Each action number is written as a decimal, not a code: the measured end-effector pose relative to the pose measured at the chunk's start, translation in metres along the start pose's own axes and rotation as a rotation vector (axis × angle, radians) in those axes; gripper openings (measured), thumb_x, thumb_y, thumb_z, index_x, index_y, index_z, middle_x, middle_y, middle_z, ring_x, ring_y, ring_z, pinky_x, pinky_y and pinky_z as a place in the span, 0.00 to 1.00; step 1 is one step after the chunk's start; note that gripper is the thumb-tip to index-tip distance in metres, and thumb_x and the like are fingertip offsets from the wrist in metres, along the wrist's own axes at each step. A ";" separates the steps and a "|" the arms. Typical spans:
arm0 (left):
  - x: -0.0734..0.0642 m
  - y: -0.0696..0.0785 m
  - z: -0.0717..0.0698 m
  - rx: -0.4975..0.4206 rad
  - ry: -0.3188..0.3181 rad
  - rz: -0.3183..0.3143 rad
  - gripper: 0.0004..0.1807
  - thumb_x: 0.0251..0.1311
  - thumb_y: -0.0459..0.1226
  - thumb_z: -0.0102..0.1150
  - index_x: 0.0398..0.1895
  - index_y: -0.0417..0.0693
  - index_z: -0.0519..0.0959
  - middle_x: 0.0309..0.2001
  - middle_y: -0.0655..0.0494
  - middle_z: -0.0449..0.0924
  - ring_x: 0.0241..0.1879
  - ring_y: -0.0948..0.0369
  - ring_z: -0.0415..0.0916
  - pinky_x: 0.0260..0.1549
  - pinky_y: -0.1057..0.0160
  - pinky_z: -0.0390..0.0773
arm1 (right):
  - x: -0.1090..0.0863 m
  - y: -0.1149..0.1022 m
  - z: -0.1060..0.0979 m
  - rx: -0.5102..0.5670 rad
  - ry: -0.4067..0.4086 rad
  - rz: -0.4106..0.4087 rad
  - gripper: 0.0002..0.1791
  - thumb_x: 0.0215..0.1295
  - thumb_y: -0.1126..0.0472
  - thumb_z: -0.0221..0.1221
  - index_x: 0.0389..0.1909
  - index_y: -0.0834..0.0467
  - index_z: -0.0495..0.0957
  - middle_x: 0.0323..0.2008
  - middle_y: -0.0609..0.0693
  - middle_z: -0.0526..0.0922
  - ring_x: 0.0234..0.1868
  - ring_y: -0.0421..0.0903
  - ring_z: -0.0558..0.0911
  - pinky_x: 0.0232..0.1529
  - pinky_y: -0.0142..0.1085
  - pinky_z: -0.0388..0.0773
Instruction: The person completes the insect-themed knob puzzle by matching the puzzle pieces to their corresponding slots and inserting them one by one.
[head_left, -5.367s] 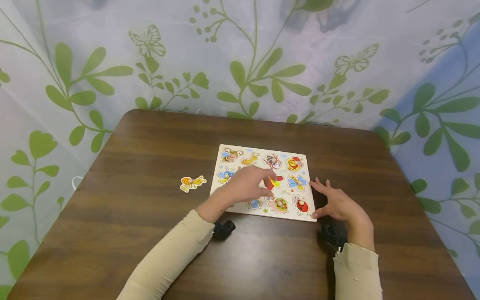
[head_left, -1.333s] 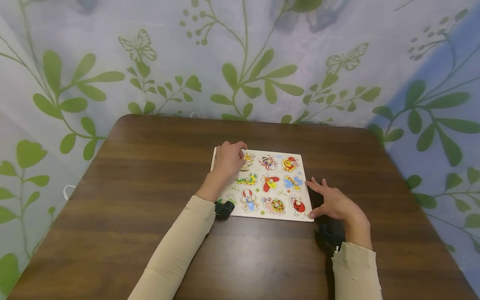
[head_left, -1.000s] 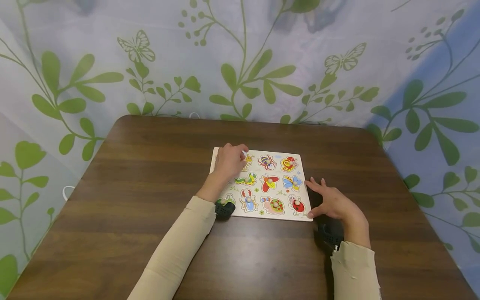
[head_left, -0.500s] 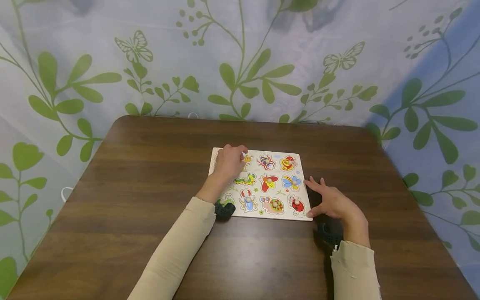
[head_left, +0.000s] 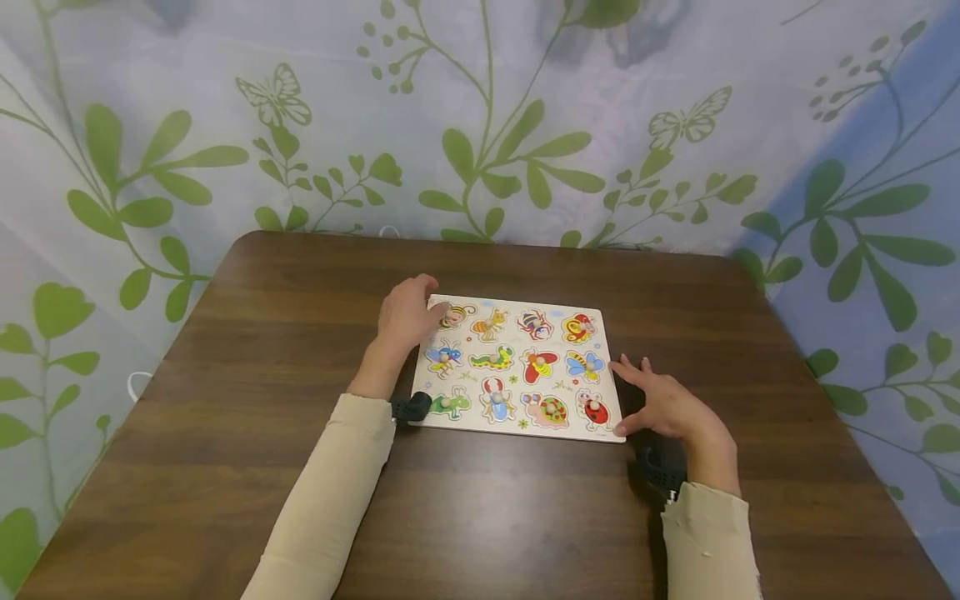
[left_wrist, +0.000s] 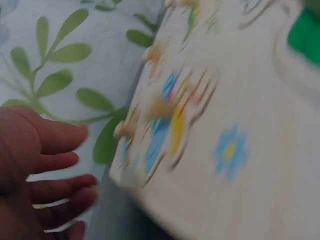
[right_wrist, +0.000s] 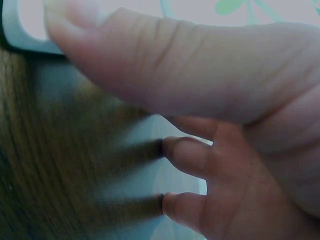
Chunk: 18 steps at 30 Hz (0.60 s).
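A pale wooden peg puzzle board (head_left: pixel 472 423) lies on the table, with insect pieces seated in it, each with a small knob. An orange-striped ant piece (head_left: pixel 489 326) sits in its top row. Beside the board's upper left corner is my left hand (head_left: pixel 405 317), thumb near the bee piece (head_left: pixel 454 316). Blurred in the left wrist view, its loosely bent fingers hold nothing and appear apart from the board (left_wrist: pixel 270 175). My right hand (head_left: pixel 671 404) spreads at the board's right edge, thumb at the lower corner. The right wrist view shows that thumb (right_wrist: pixel 190 65) large.
Brown wooden table (head_left: pixel 495 517) surrounds the board on all sides. Behind it hangs a pale curtain (head_left: pixel 420 108) printed with green leaves and butterflies. Black wrist cameras sit under both wrists, the left camera (head_left: pixel 412 407) overlapping the board's lower left edge.
The ant piece, lying left of the board 5.4 seconds ago, now sits in the board. Within the last half second my left hand has moved left off it. My right hand stays put.
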<state>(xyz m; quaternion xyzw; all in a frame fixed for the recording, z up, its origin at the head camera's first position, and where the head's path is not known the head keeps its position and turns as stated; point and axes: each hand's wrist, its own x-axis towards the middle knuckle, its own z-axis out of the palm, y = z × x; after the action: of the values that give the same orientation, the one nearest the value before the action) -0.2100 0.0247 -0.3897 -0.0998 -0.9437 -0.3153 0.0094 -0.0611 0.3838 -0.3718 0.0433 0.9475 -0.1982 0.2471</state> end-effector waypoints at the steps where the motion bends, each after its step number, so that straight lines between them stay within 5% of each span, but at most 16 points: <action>1: -0.002 -0.004 -0.006 0.026 -0.023 -0.024 0.25 0.63 0.46 0.60 0.61 0.48 0.73 0.46 0.46 0.82 0.42 0.49 0.77 0.42 0.50 0.76 | 0.000 0.000 0.000 -0.006 0.000 -0.001 0.64 0.39 0.44 0.75 0.77 0.48 0.49 0.75 0.70 0.39 0.70 0.79 0.45 0.61 0.73 0.53; 5: -0.018 -0.011 -0.019 0.191 -0.133 -0.054 0.28 0.64 0.47 0.58 0.65 0.47 0.69 0.45 0.43 0.83 0.41 0.46 0.80 0.39 0.47 0.78 | 0.000 -0.002 0.000 -0.009 -0.010 0.004 0.66 0.39 0.44 0.75 0.78 0.48 0.44 0.74 0.73 0.38 0.70 0.79 0.47 0.61 0.72 0.55; 10: -0.047 0.003 -0.019 0.347 -0.323 0.013 0.31 0.66 0.49 0.55 0.70 0.50 0.66 0.56 0.42 0.79 0.57 0.42 0.73 0.55 0.41 0.71 | 0.001 -0.009 0.003 0.034 -0.003 -0.020 0.70 0.39 0.46 0.76 0.78 0.47 0.40 0.73 0.76 0.37 0.70 0.78 0.47 0.61 0.71 0.56; 14: -0.057 0.016 -0.018 0.325 -0.383 0.032 0.32 0.68 0.49 0.52 0.73 0.54 0.61 0.58 0.41 0.77 0.59 0.41 0.68 0.58 0.42 0.67 | 0.002 -0.014 0.005 0.059 0.032 -0.066 0.71 0.36 0.46 0.77 0.78 0.46 0.39 0.75 0.72 0.37 0.71 0.77 0.48 0.61 0.71 0.57; 18: -0.054 0.015 -0.019 0.222 -0.337 0.018 0.31 0.70 0.49 0.49 0.73 0.53 0.61 0.56 0.40 0.78 0.58 0.41 0.69 0.59 0.42 0.67 | 0.001 -0.013 0.006 0.105 0.099 -0.131 0.67 0.40 0.48 0.76 0.78 0.48 0.42 0.76 0.68 0.42 0.72 0.75 0.47 0.63 0.72 0.52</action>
<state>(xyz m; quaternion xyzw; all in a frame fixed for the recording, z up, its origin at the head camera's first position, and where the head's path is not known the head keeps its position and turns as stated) -0.1548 0.0152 -0.3698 -0.1580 -0.9599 -0.1881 -0.1347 -0.0618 0.3695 -0.3730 0.0041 0.9477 -0.2608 0.1841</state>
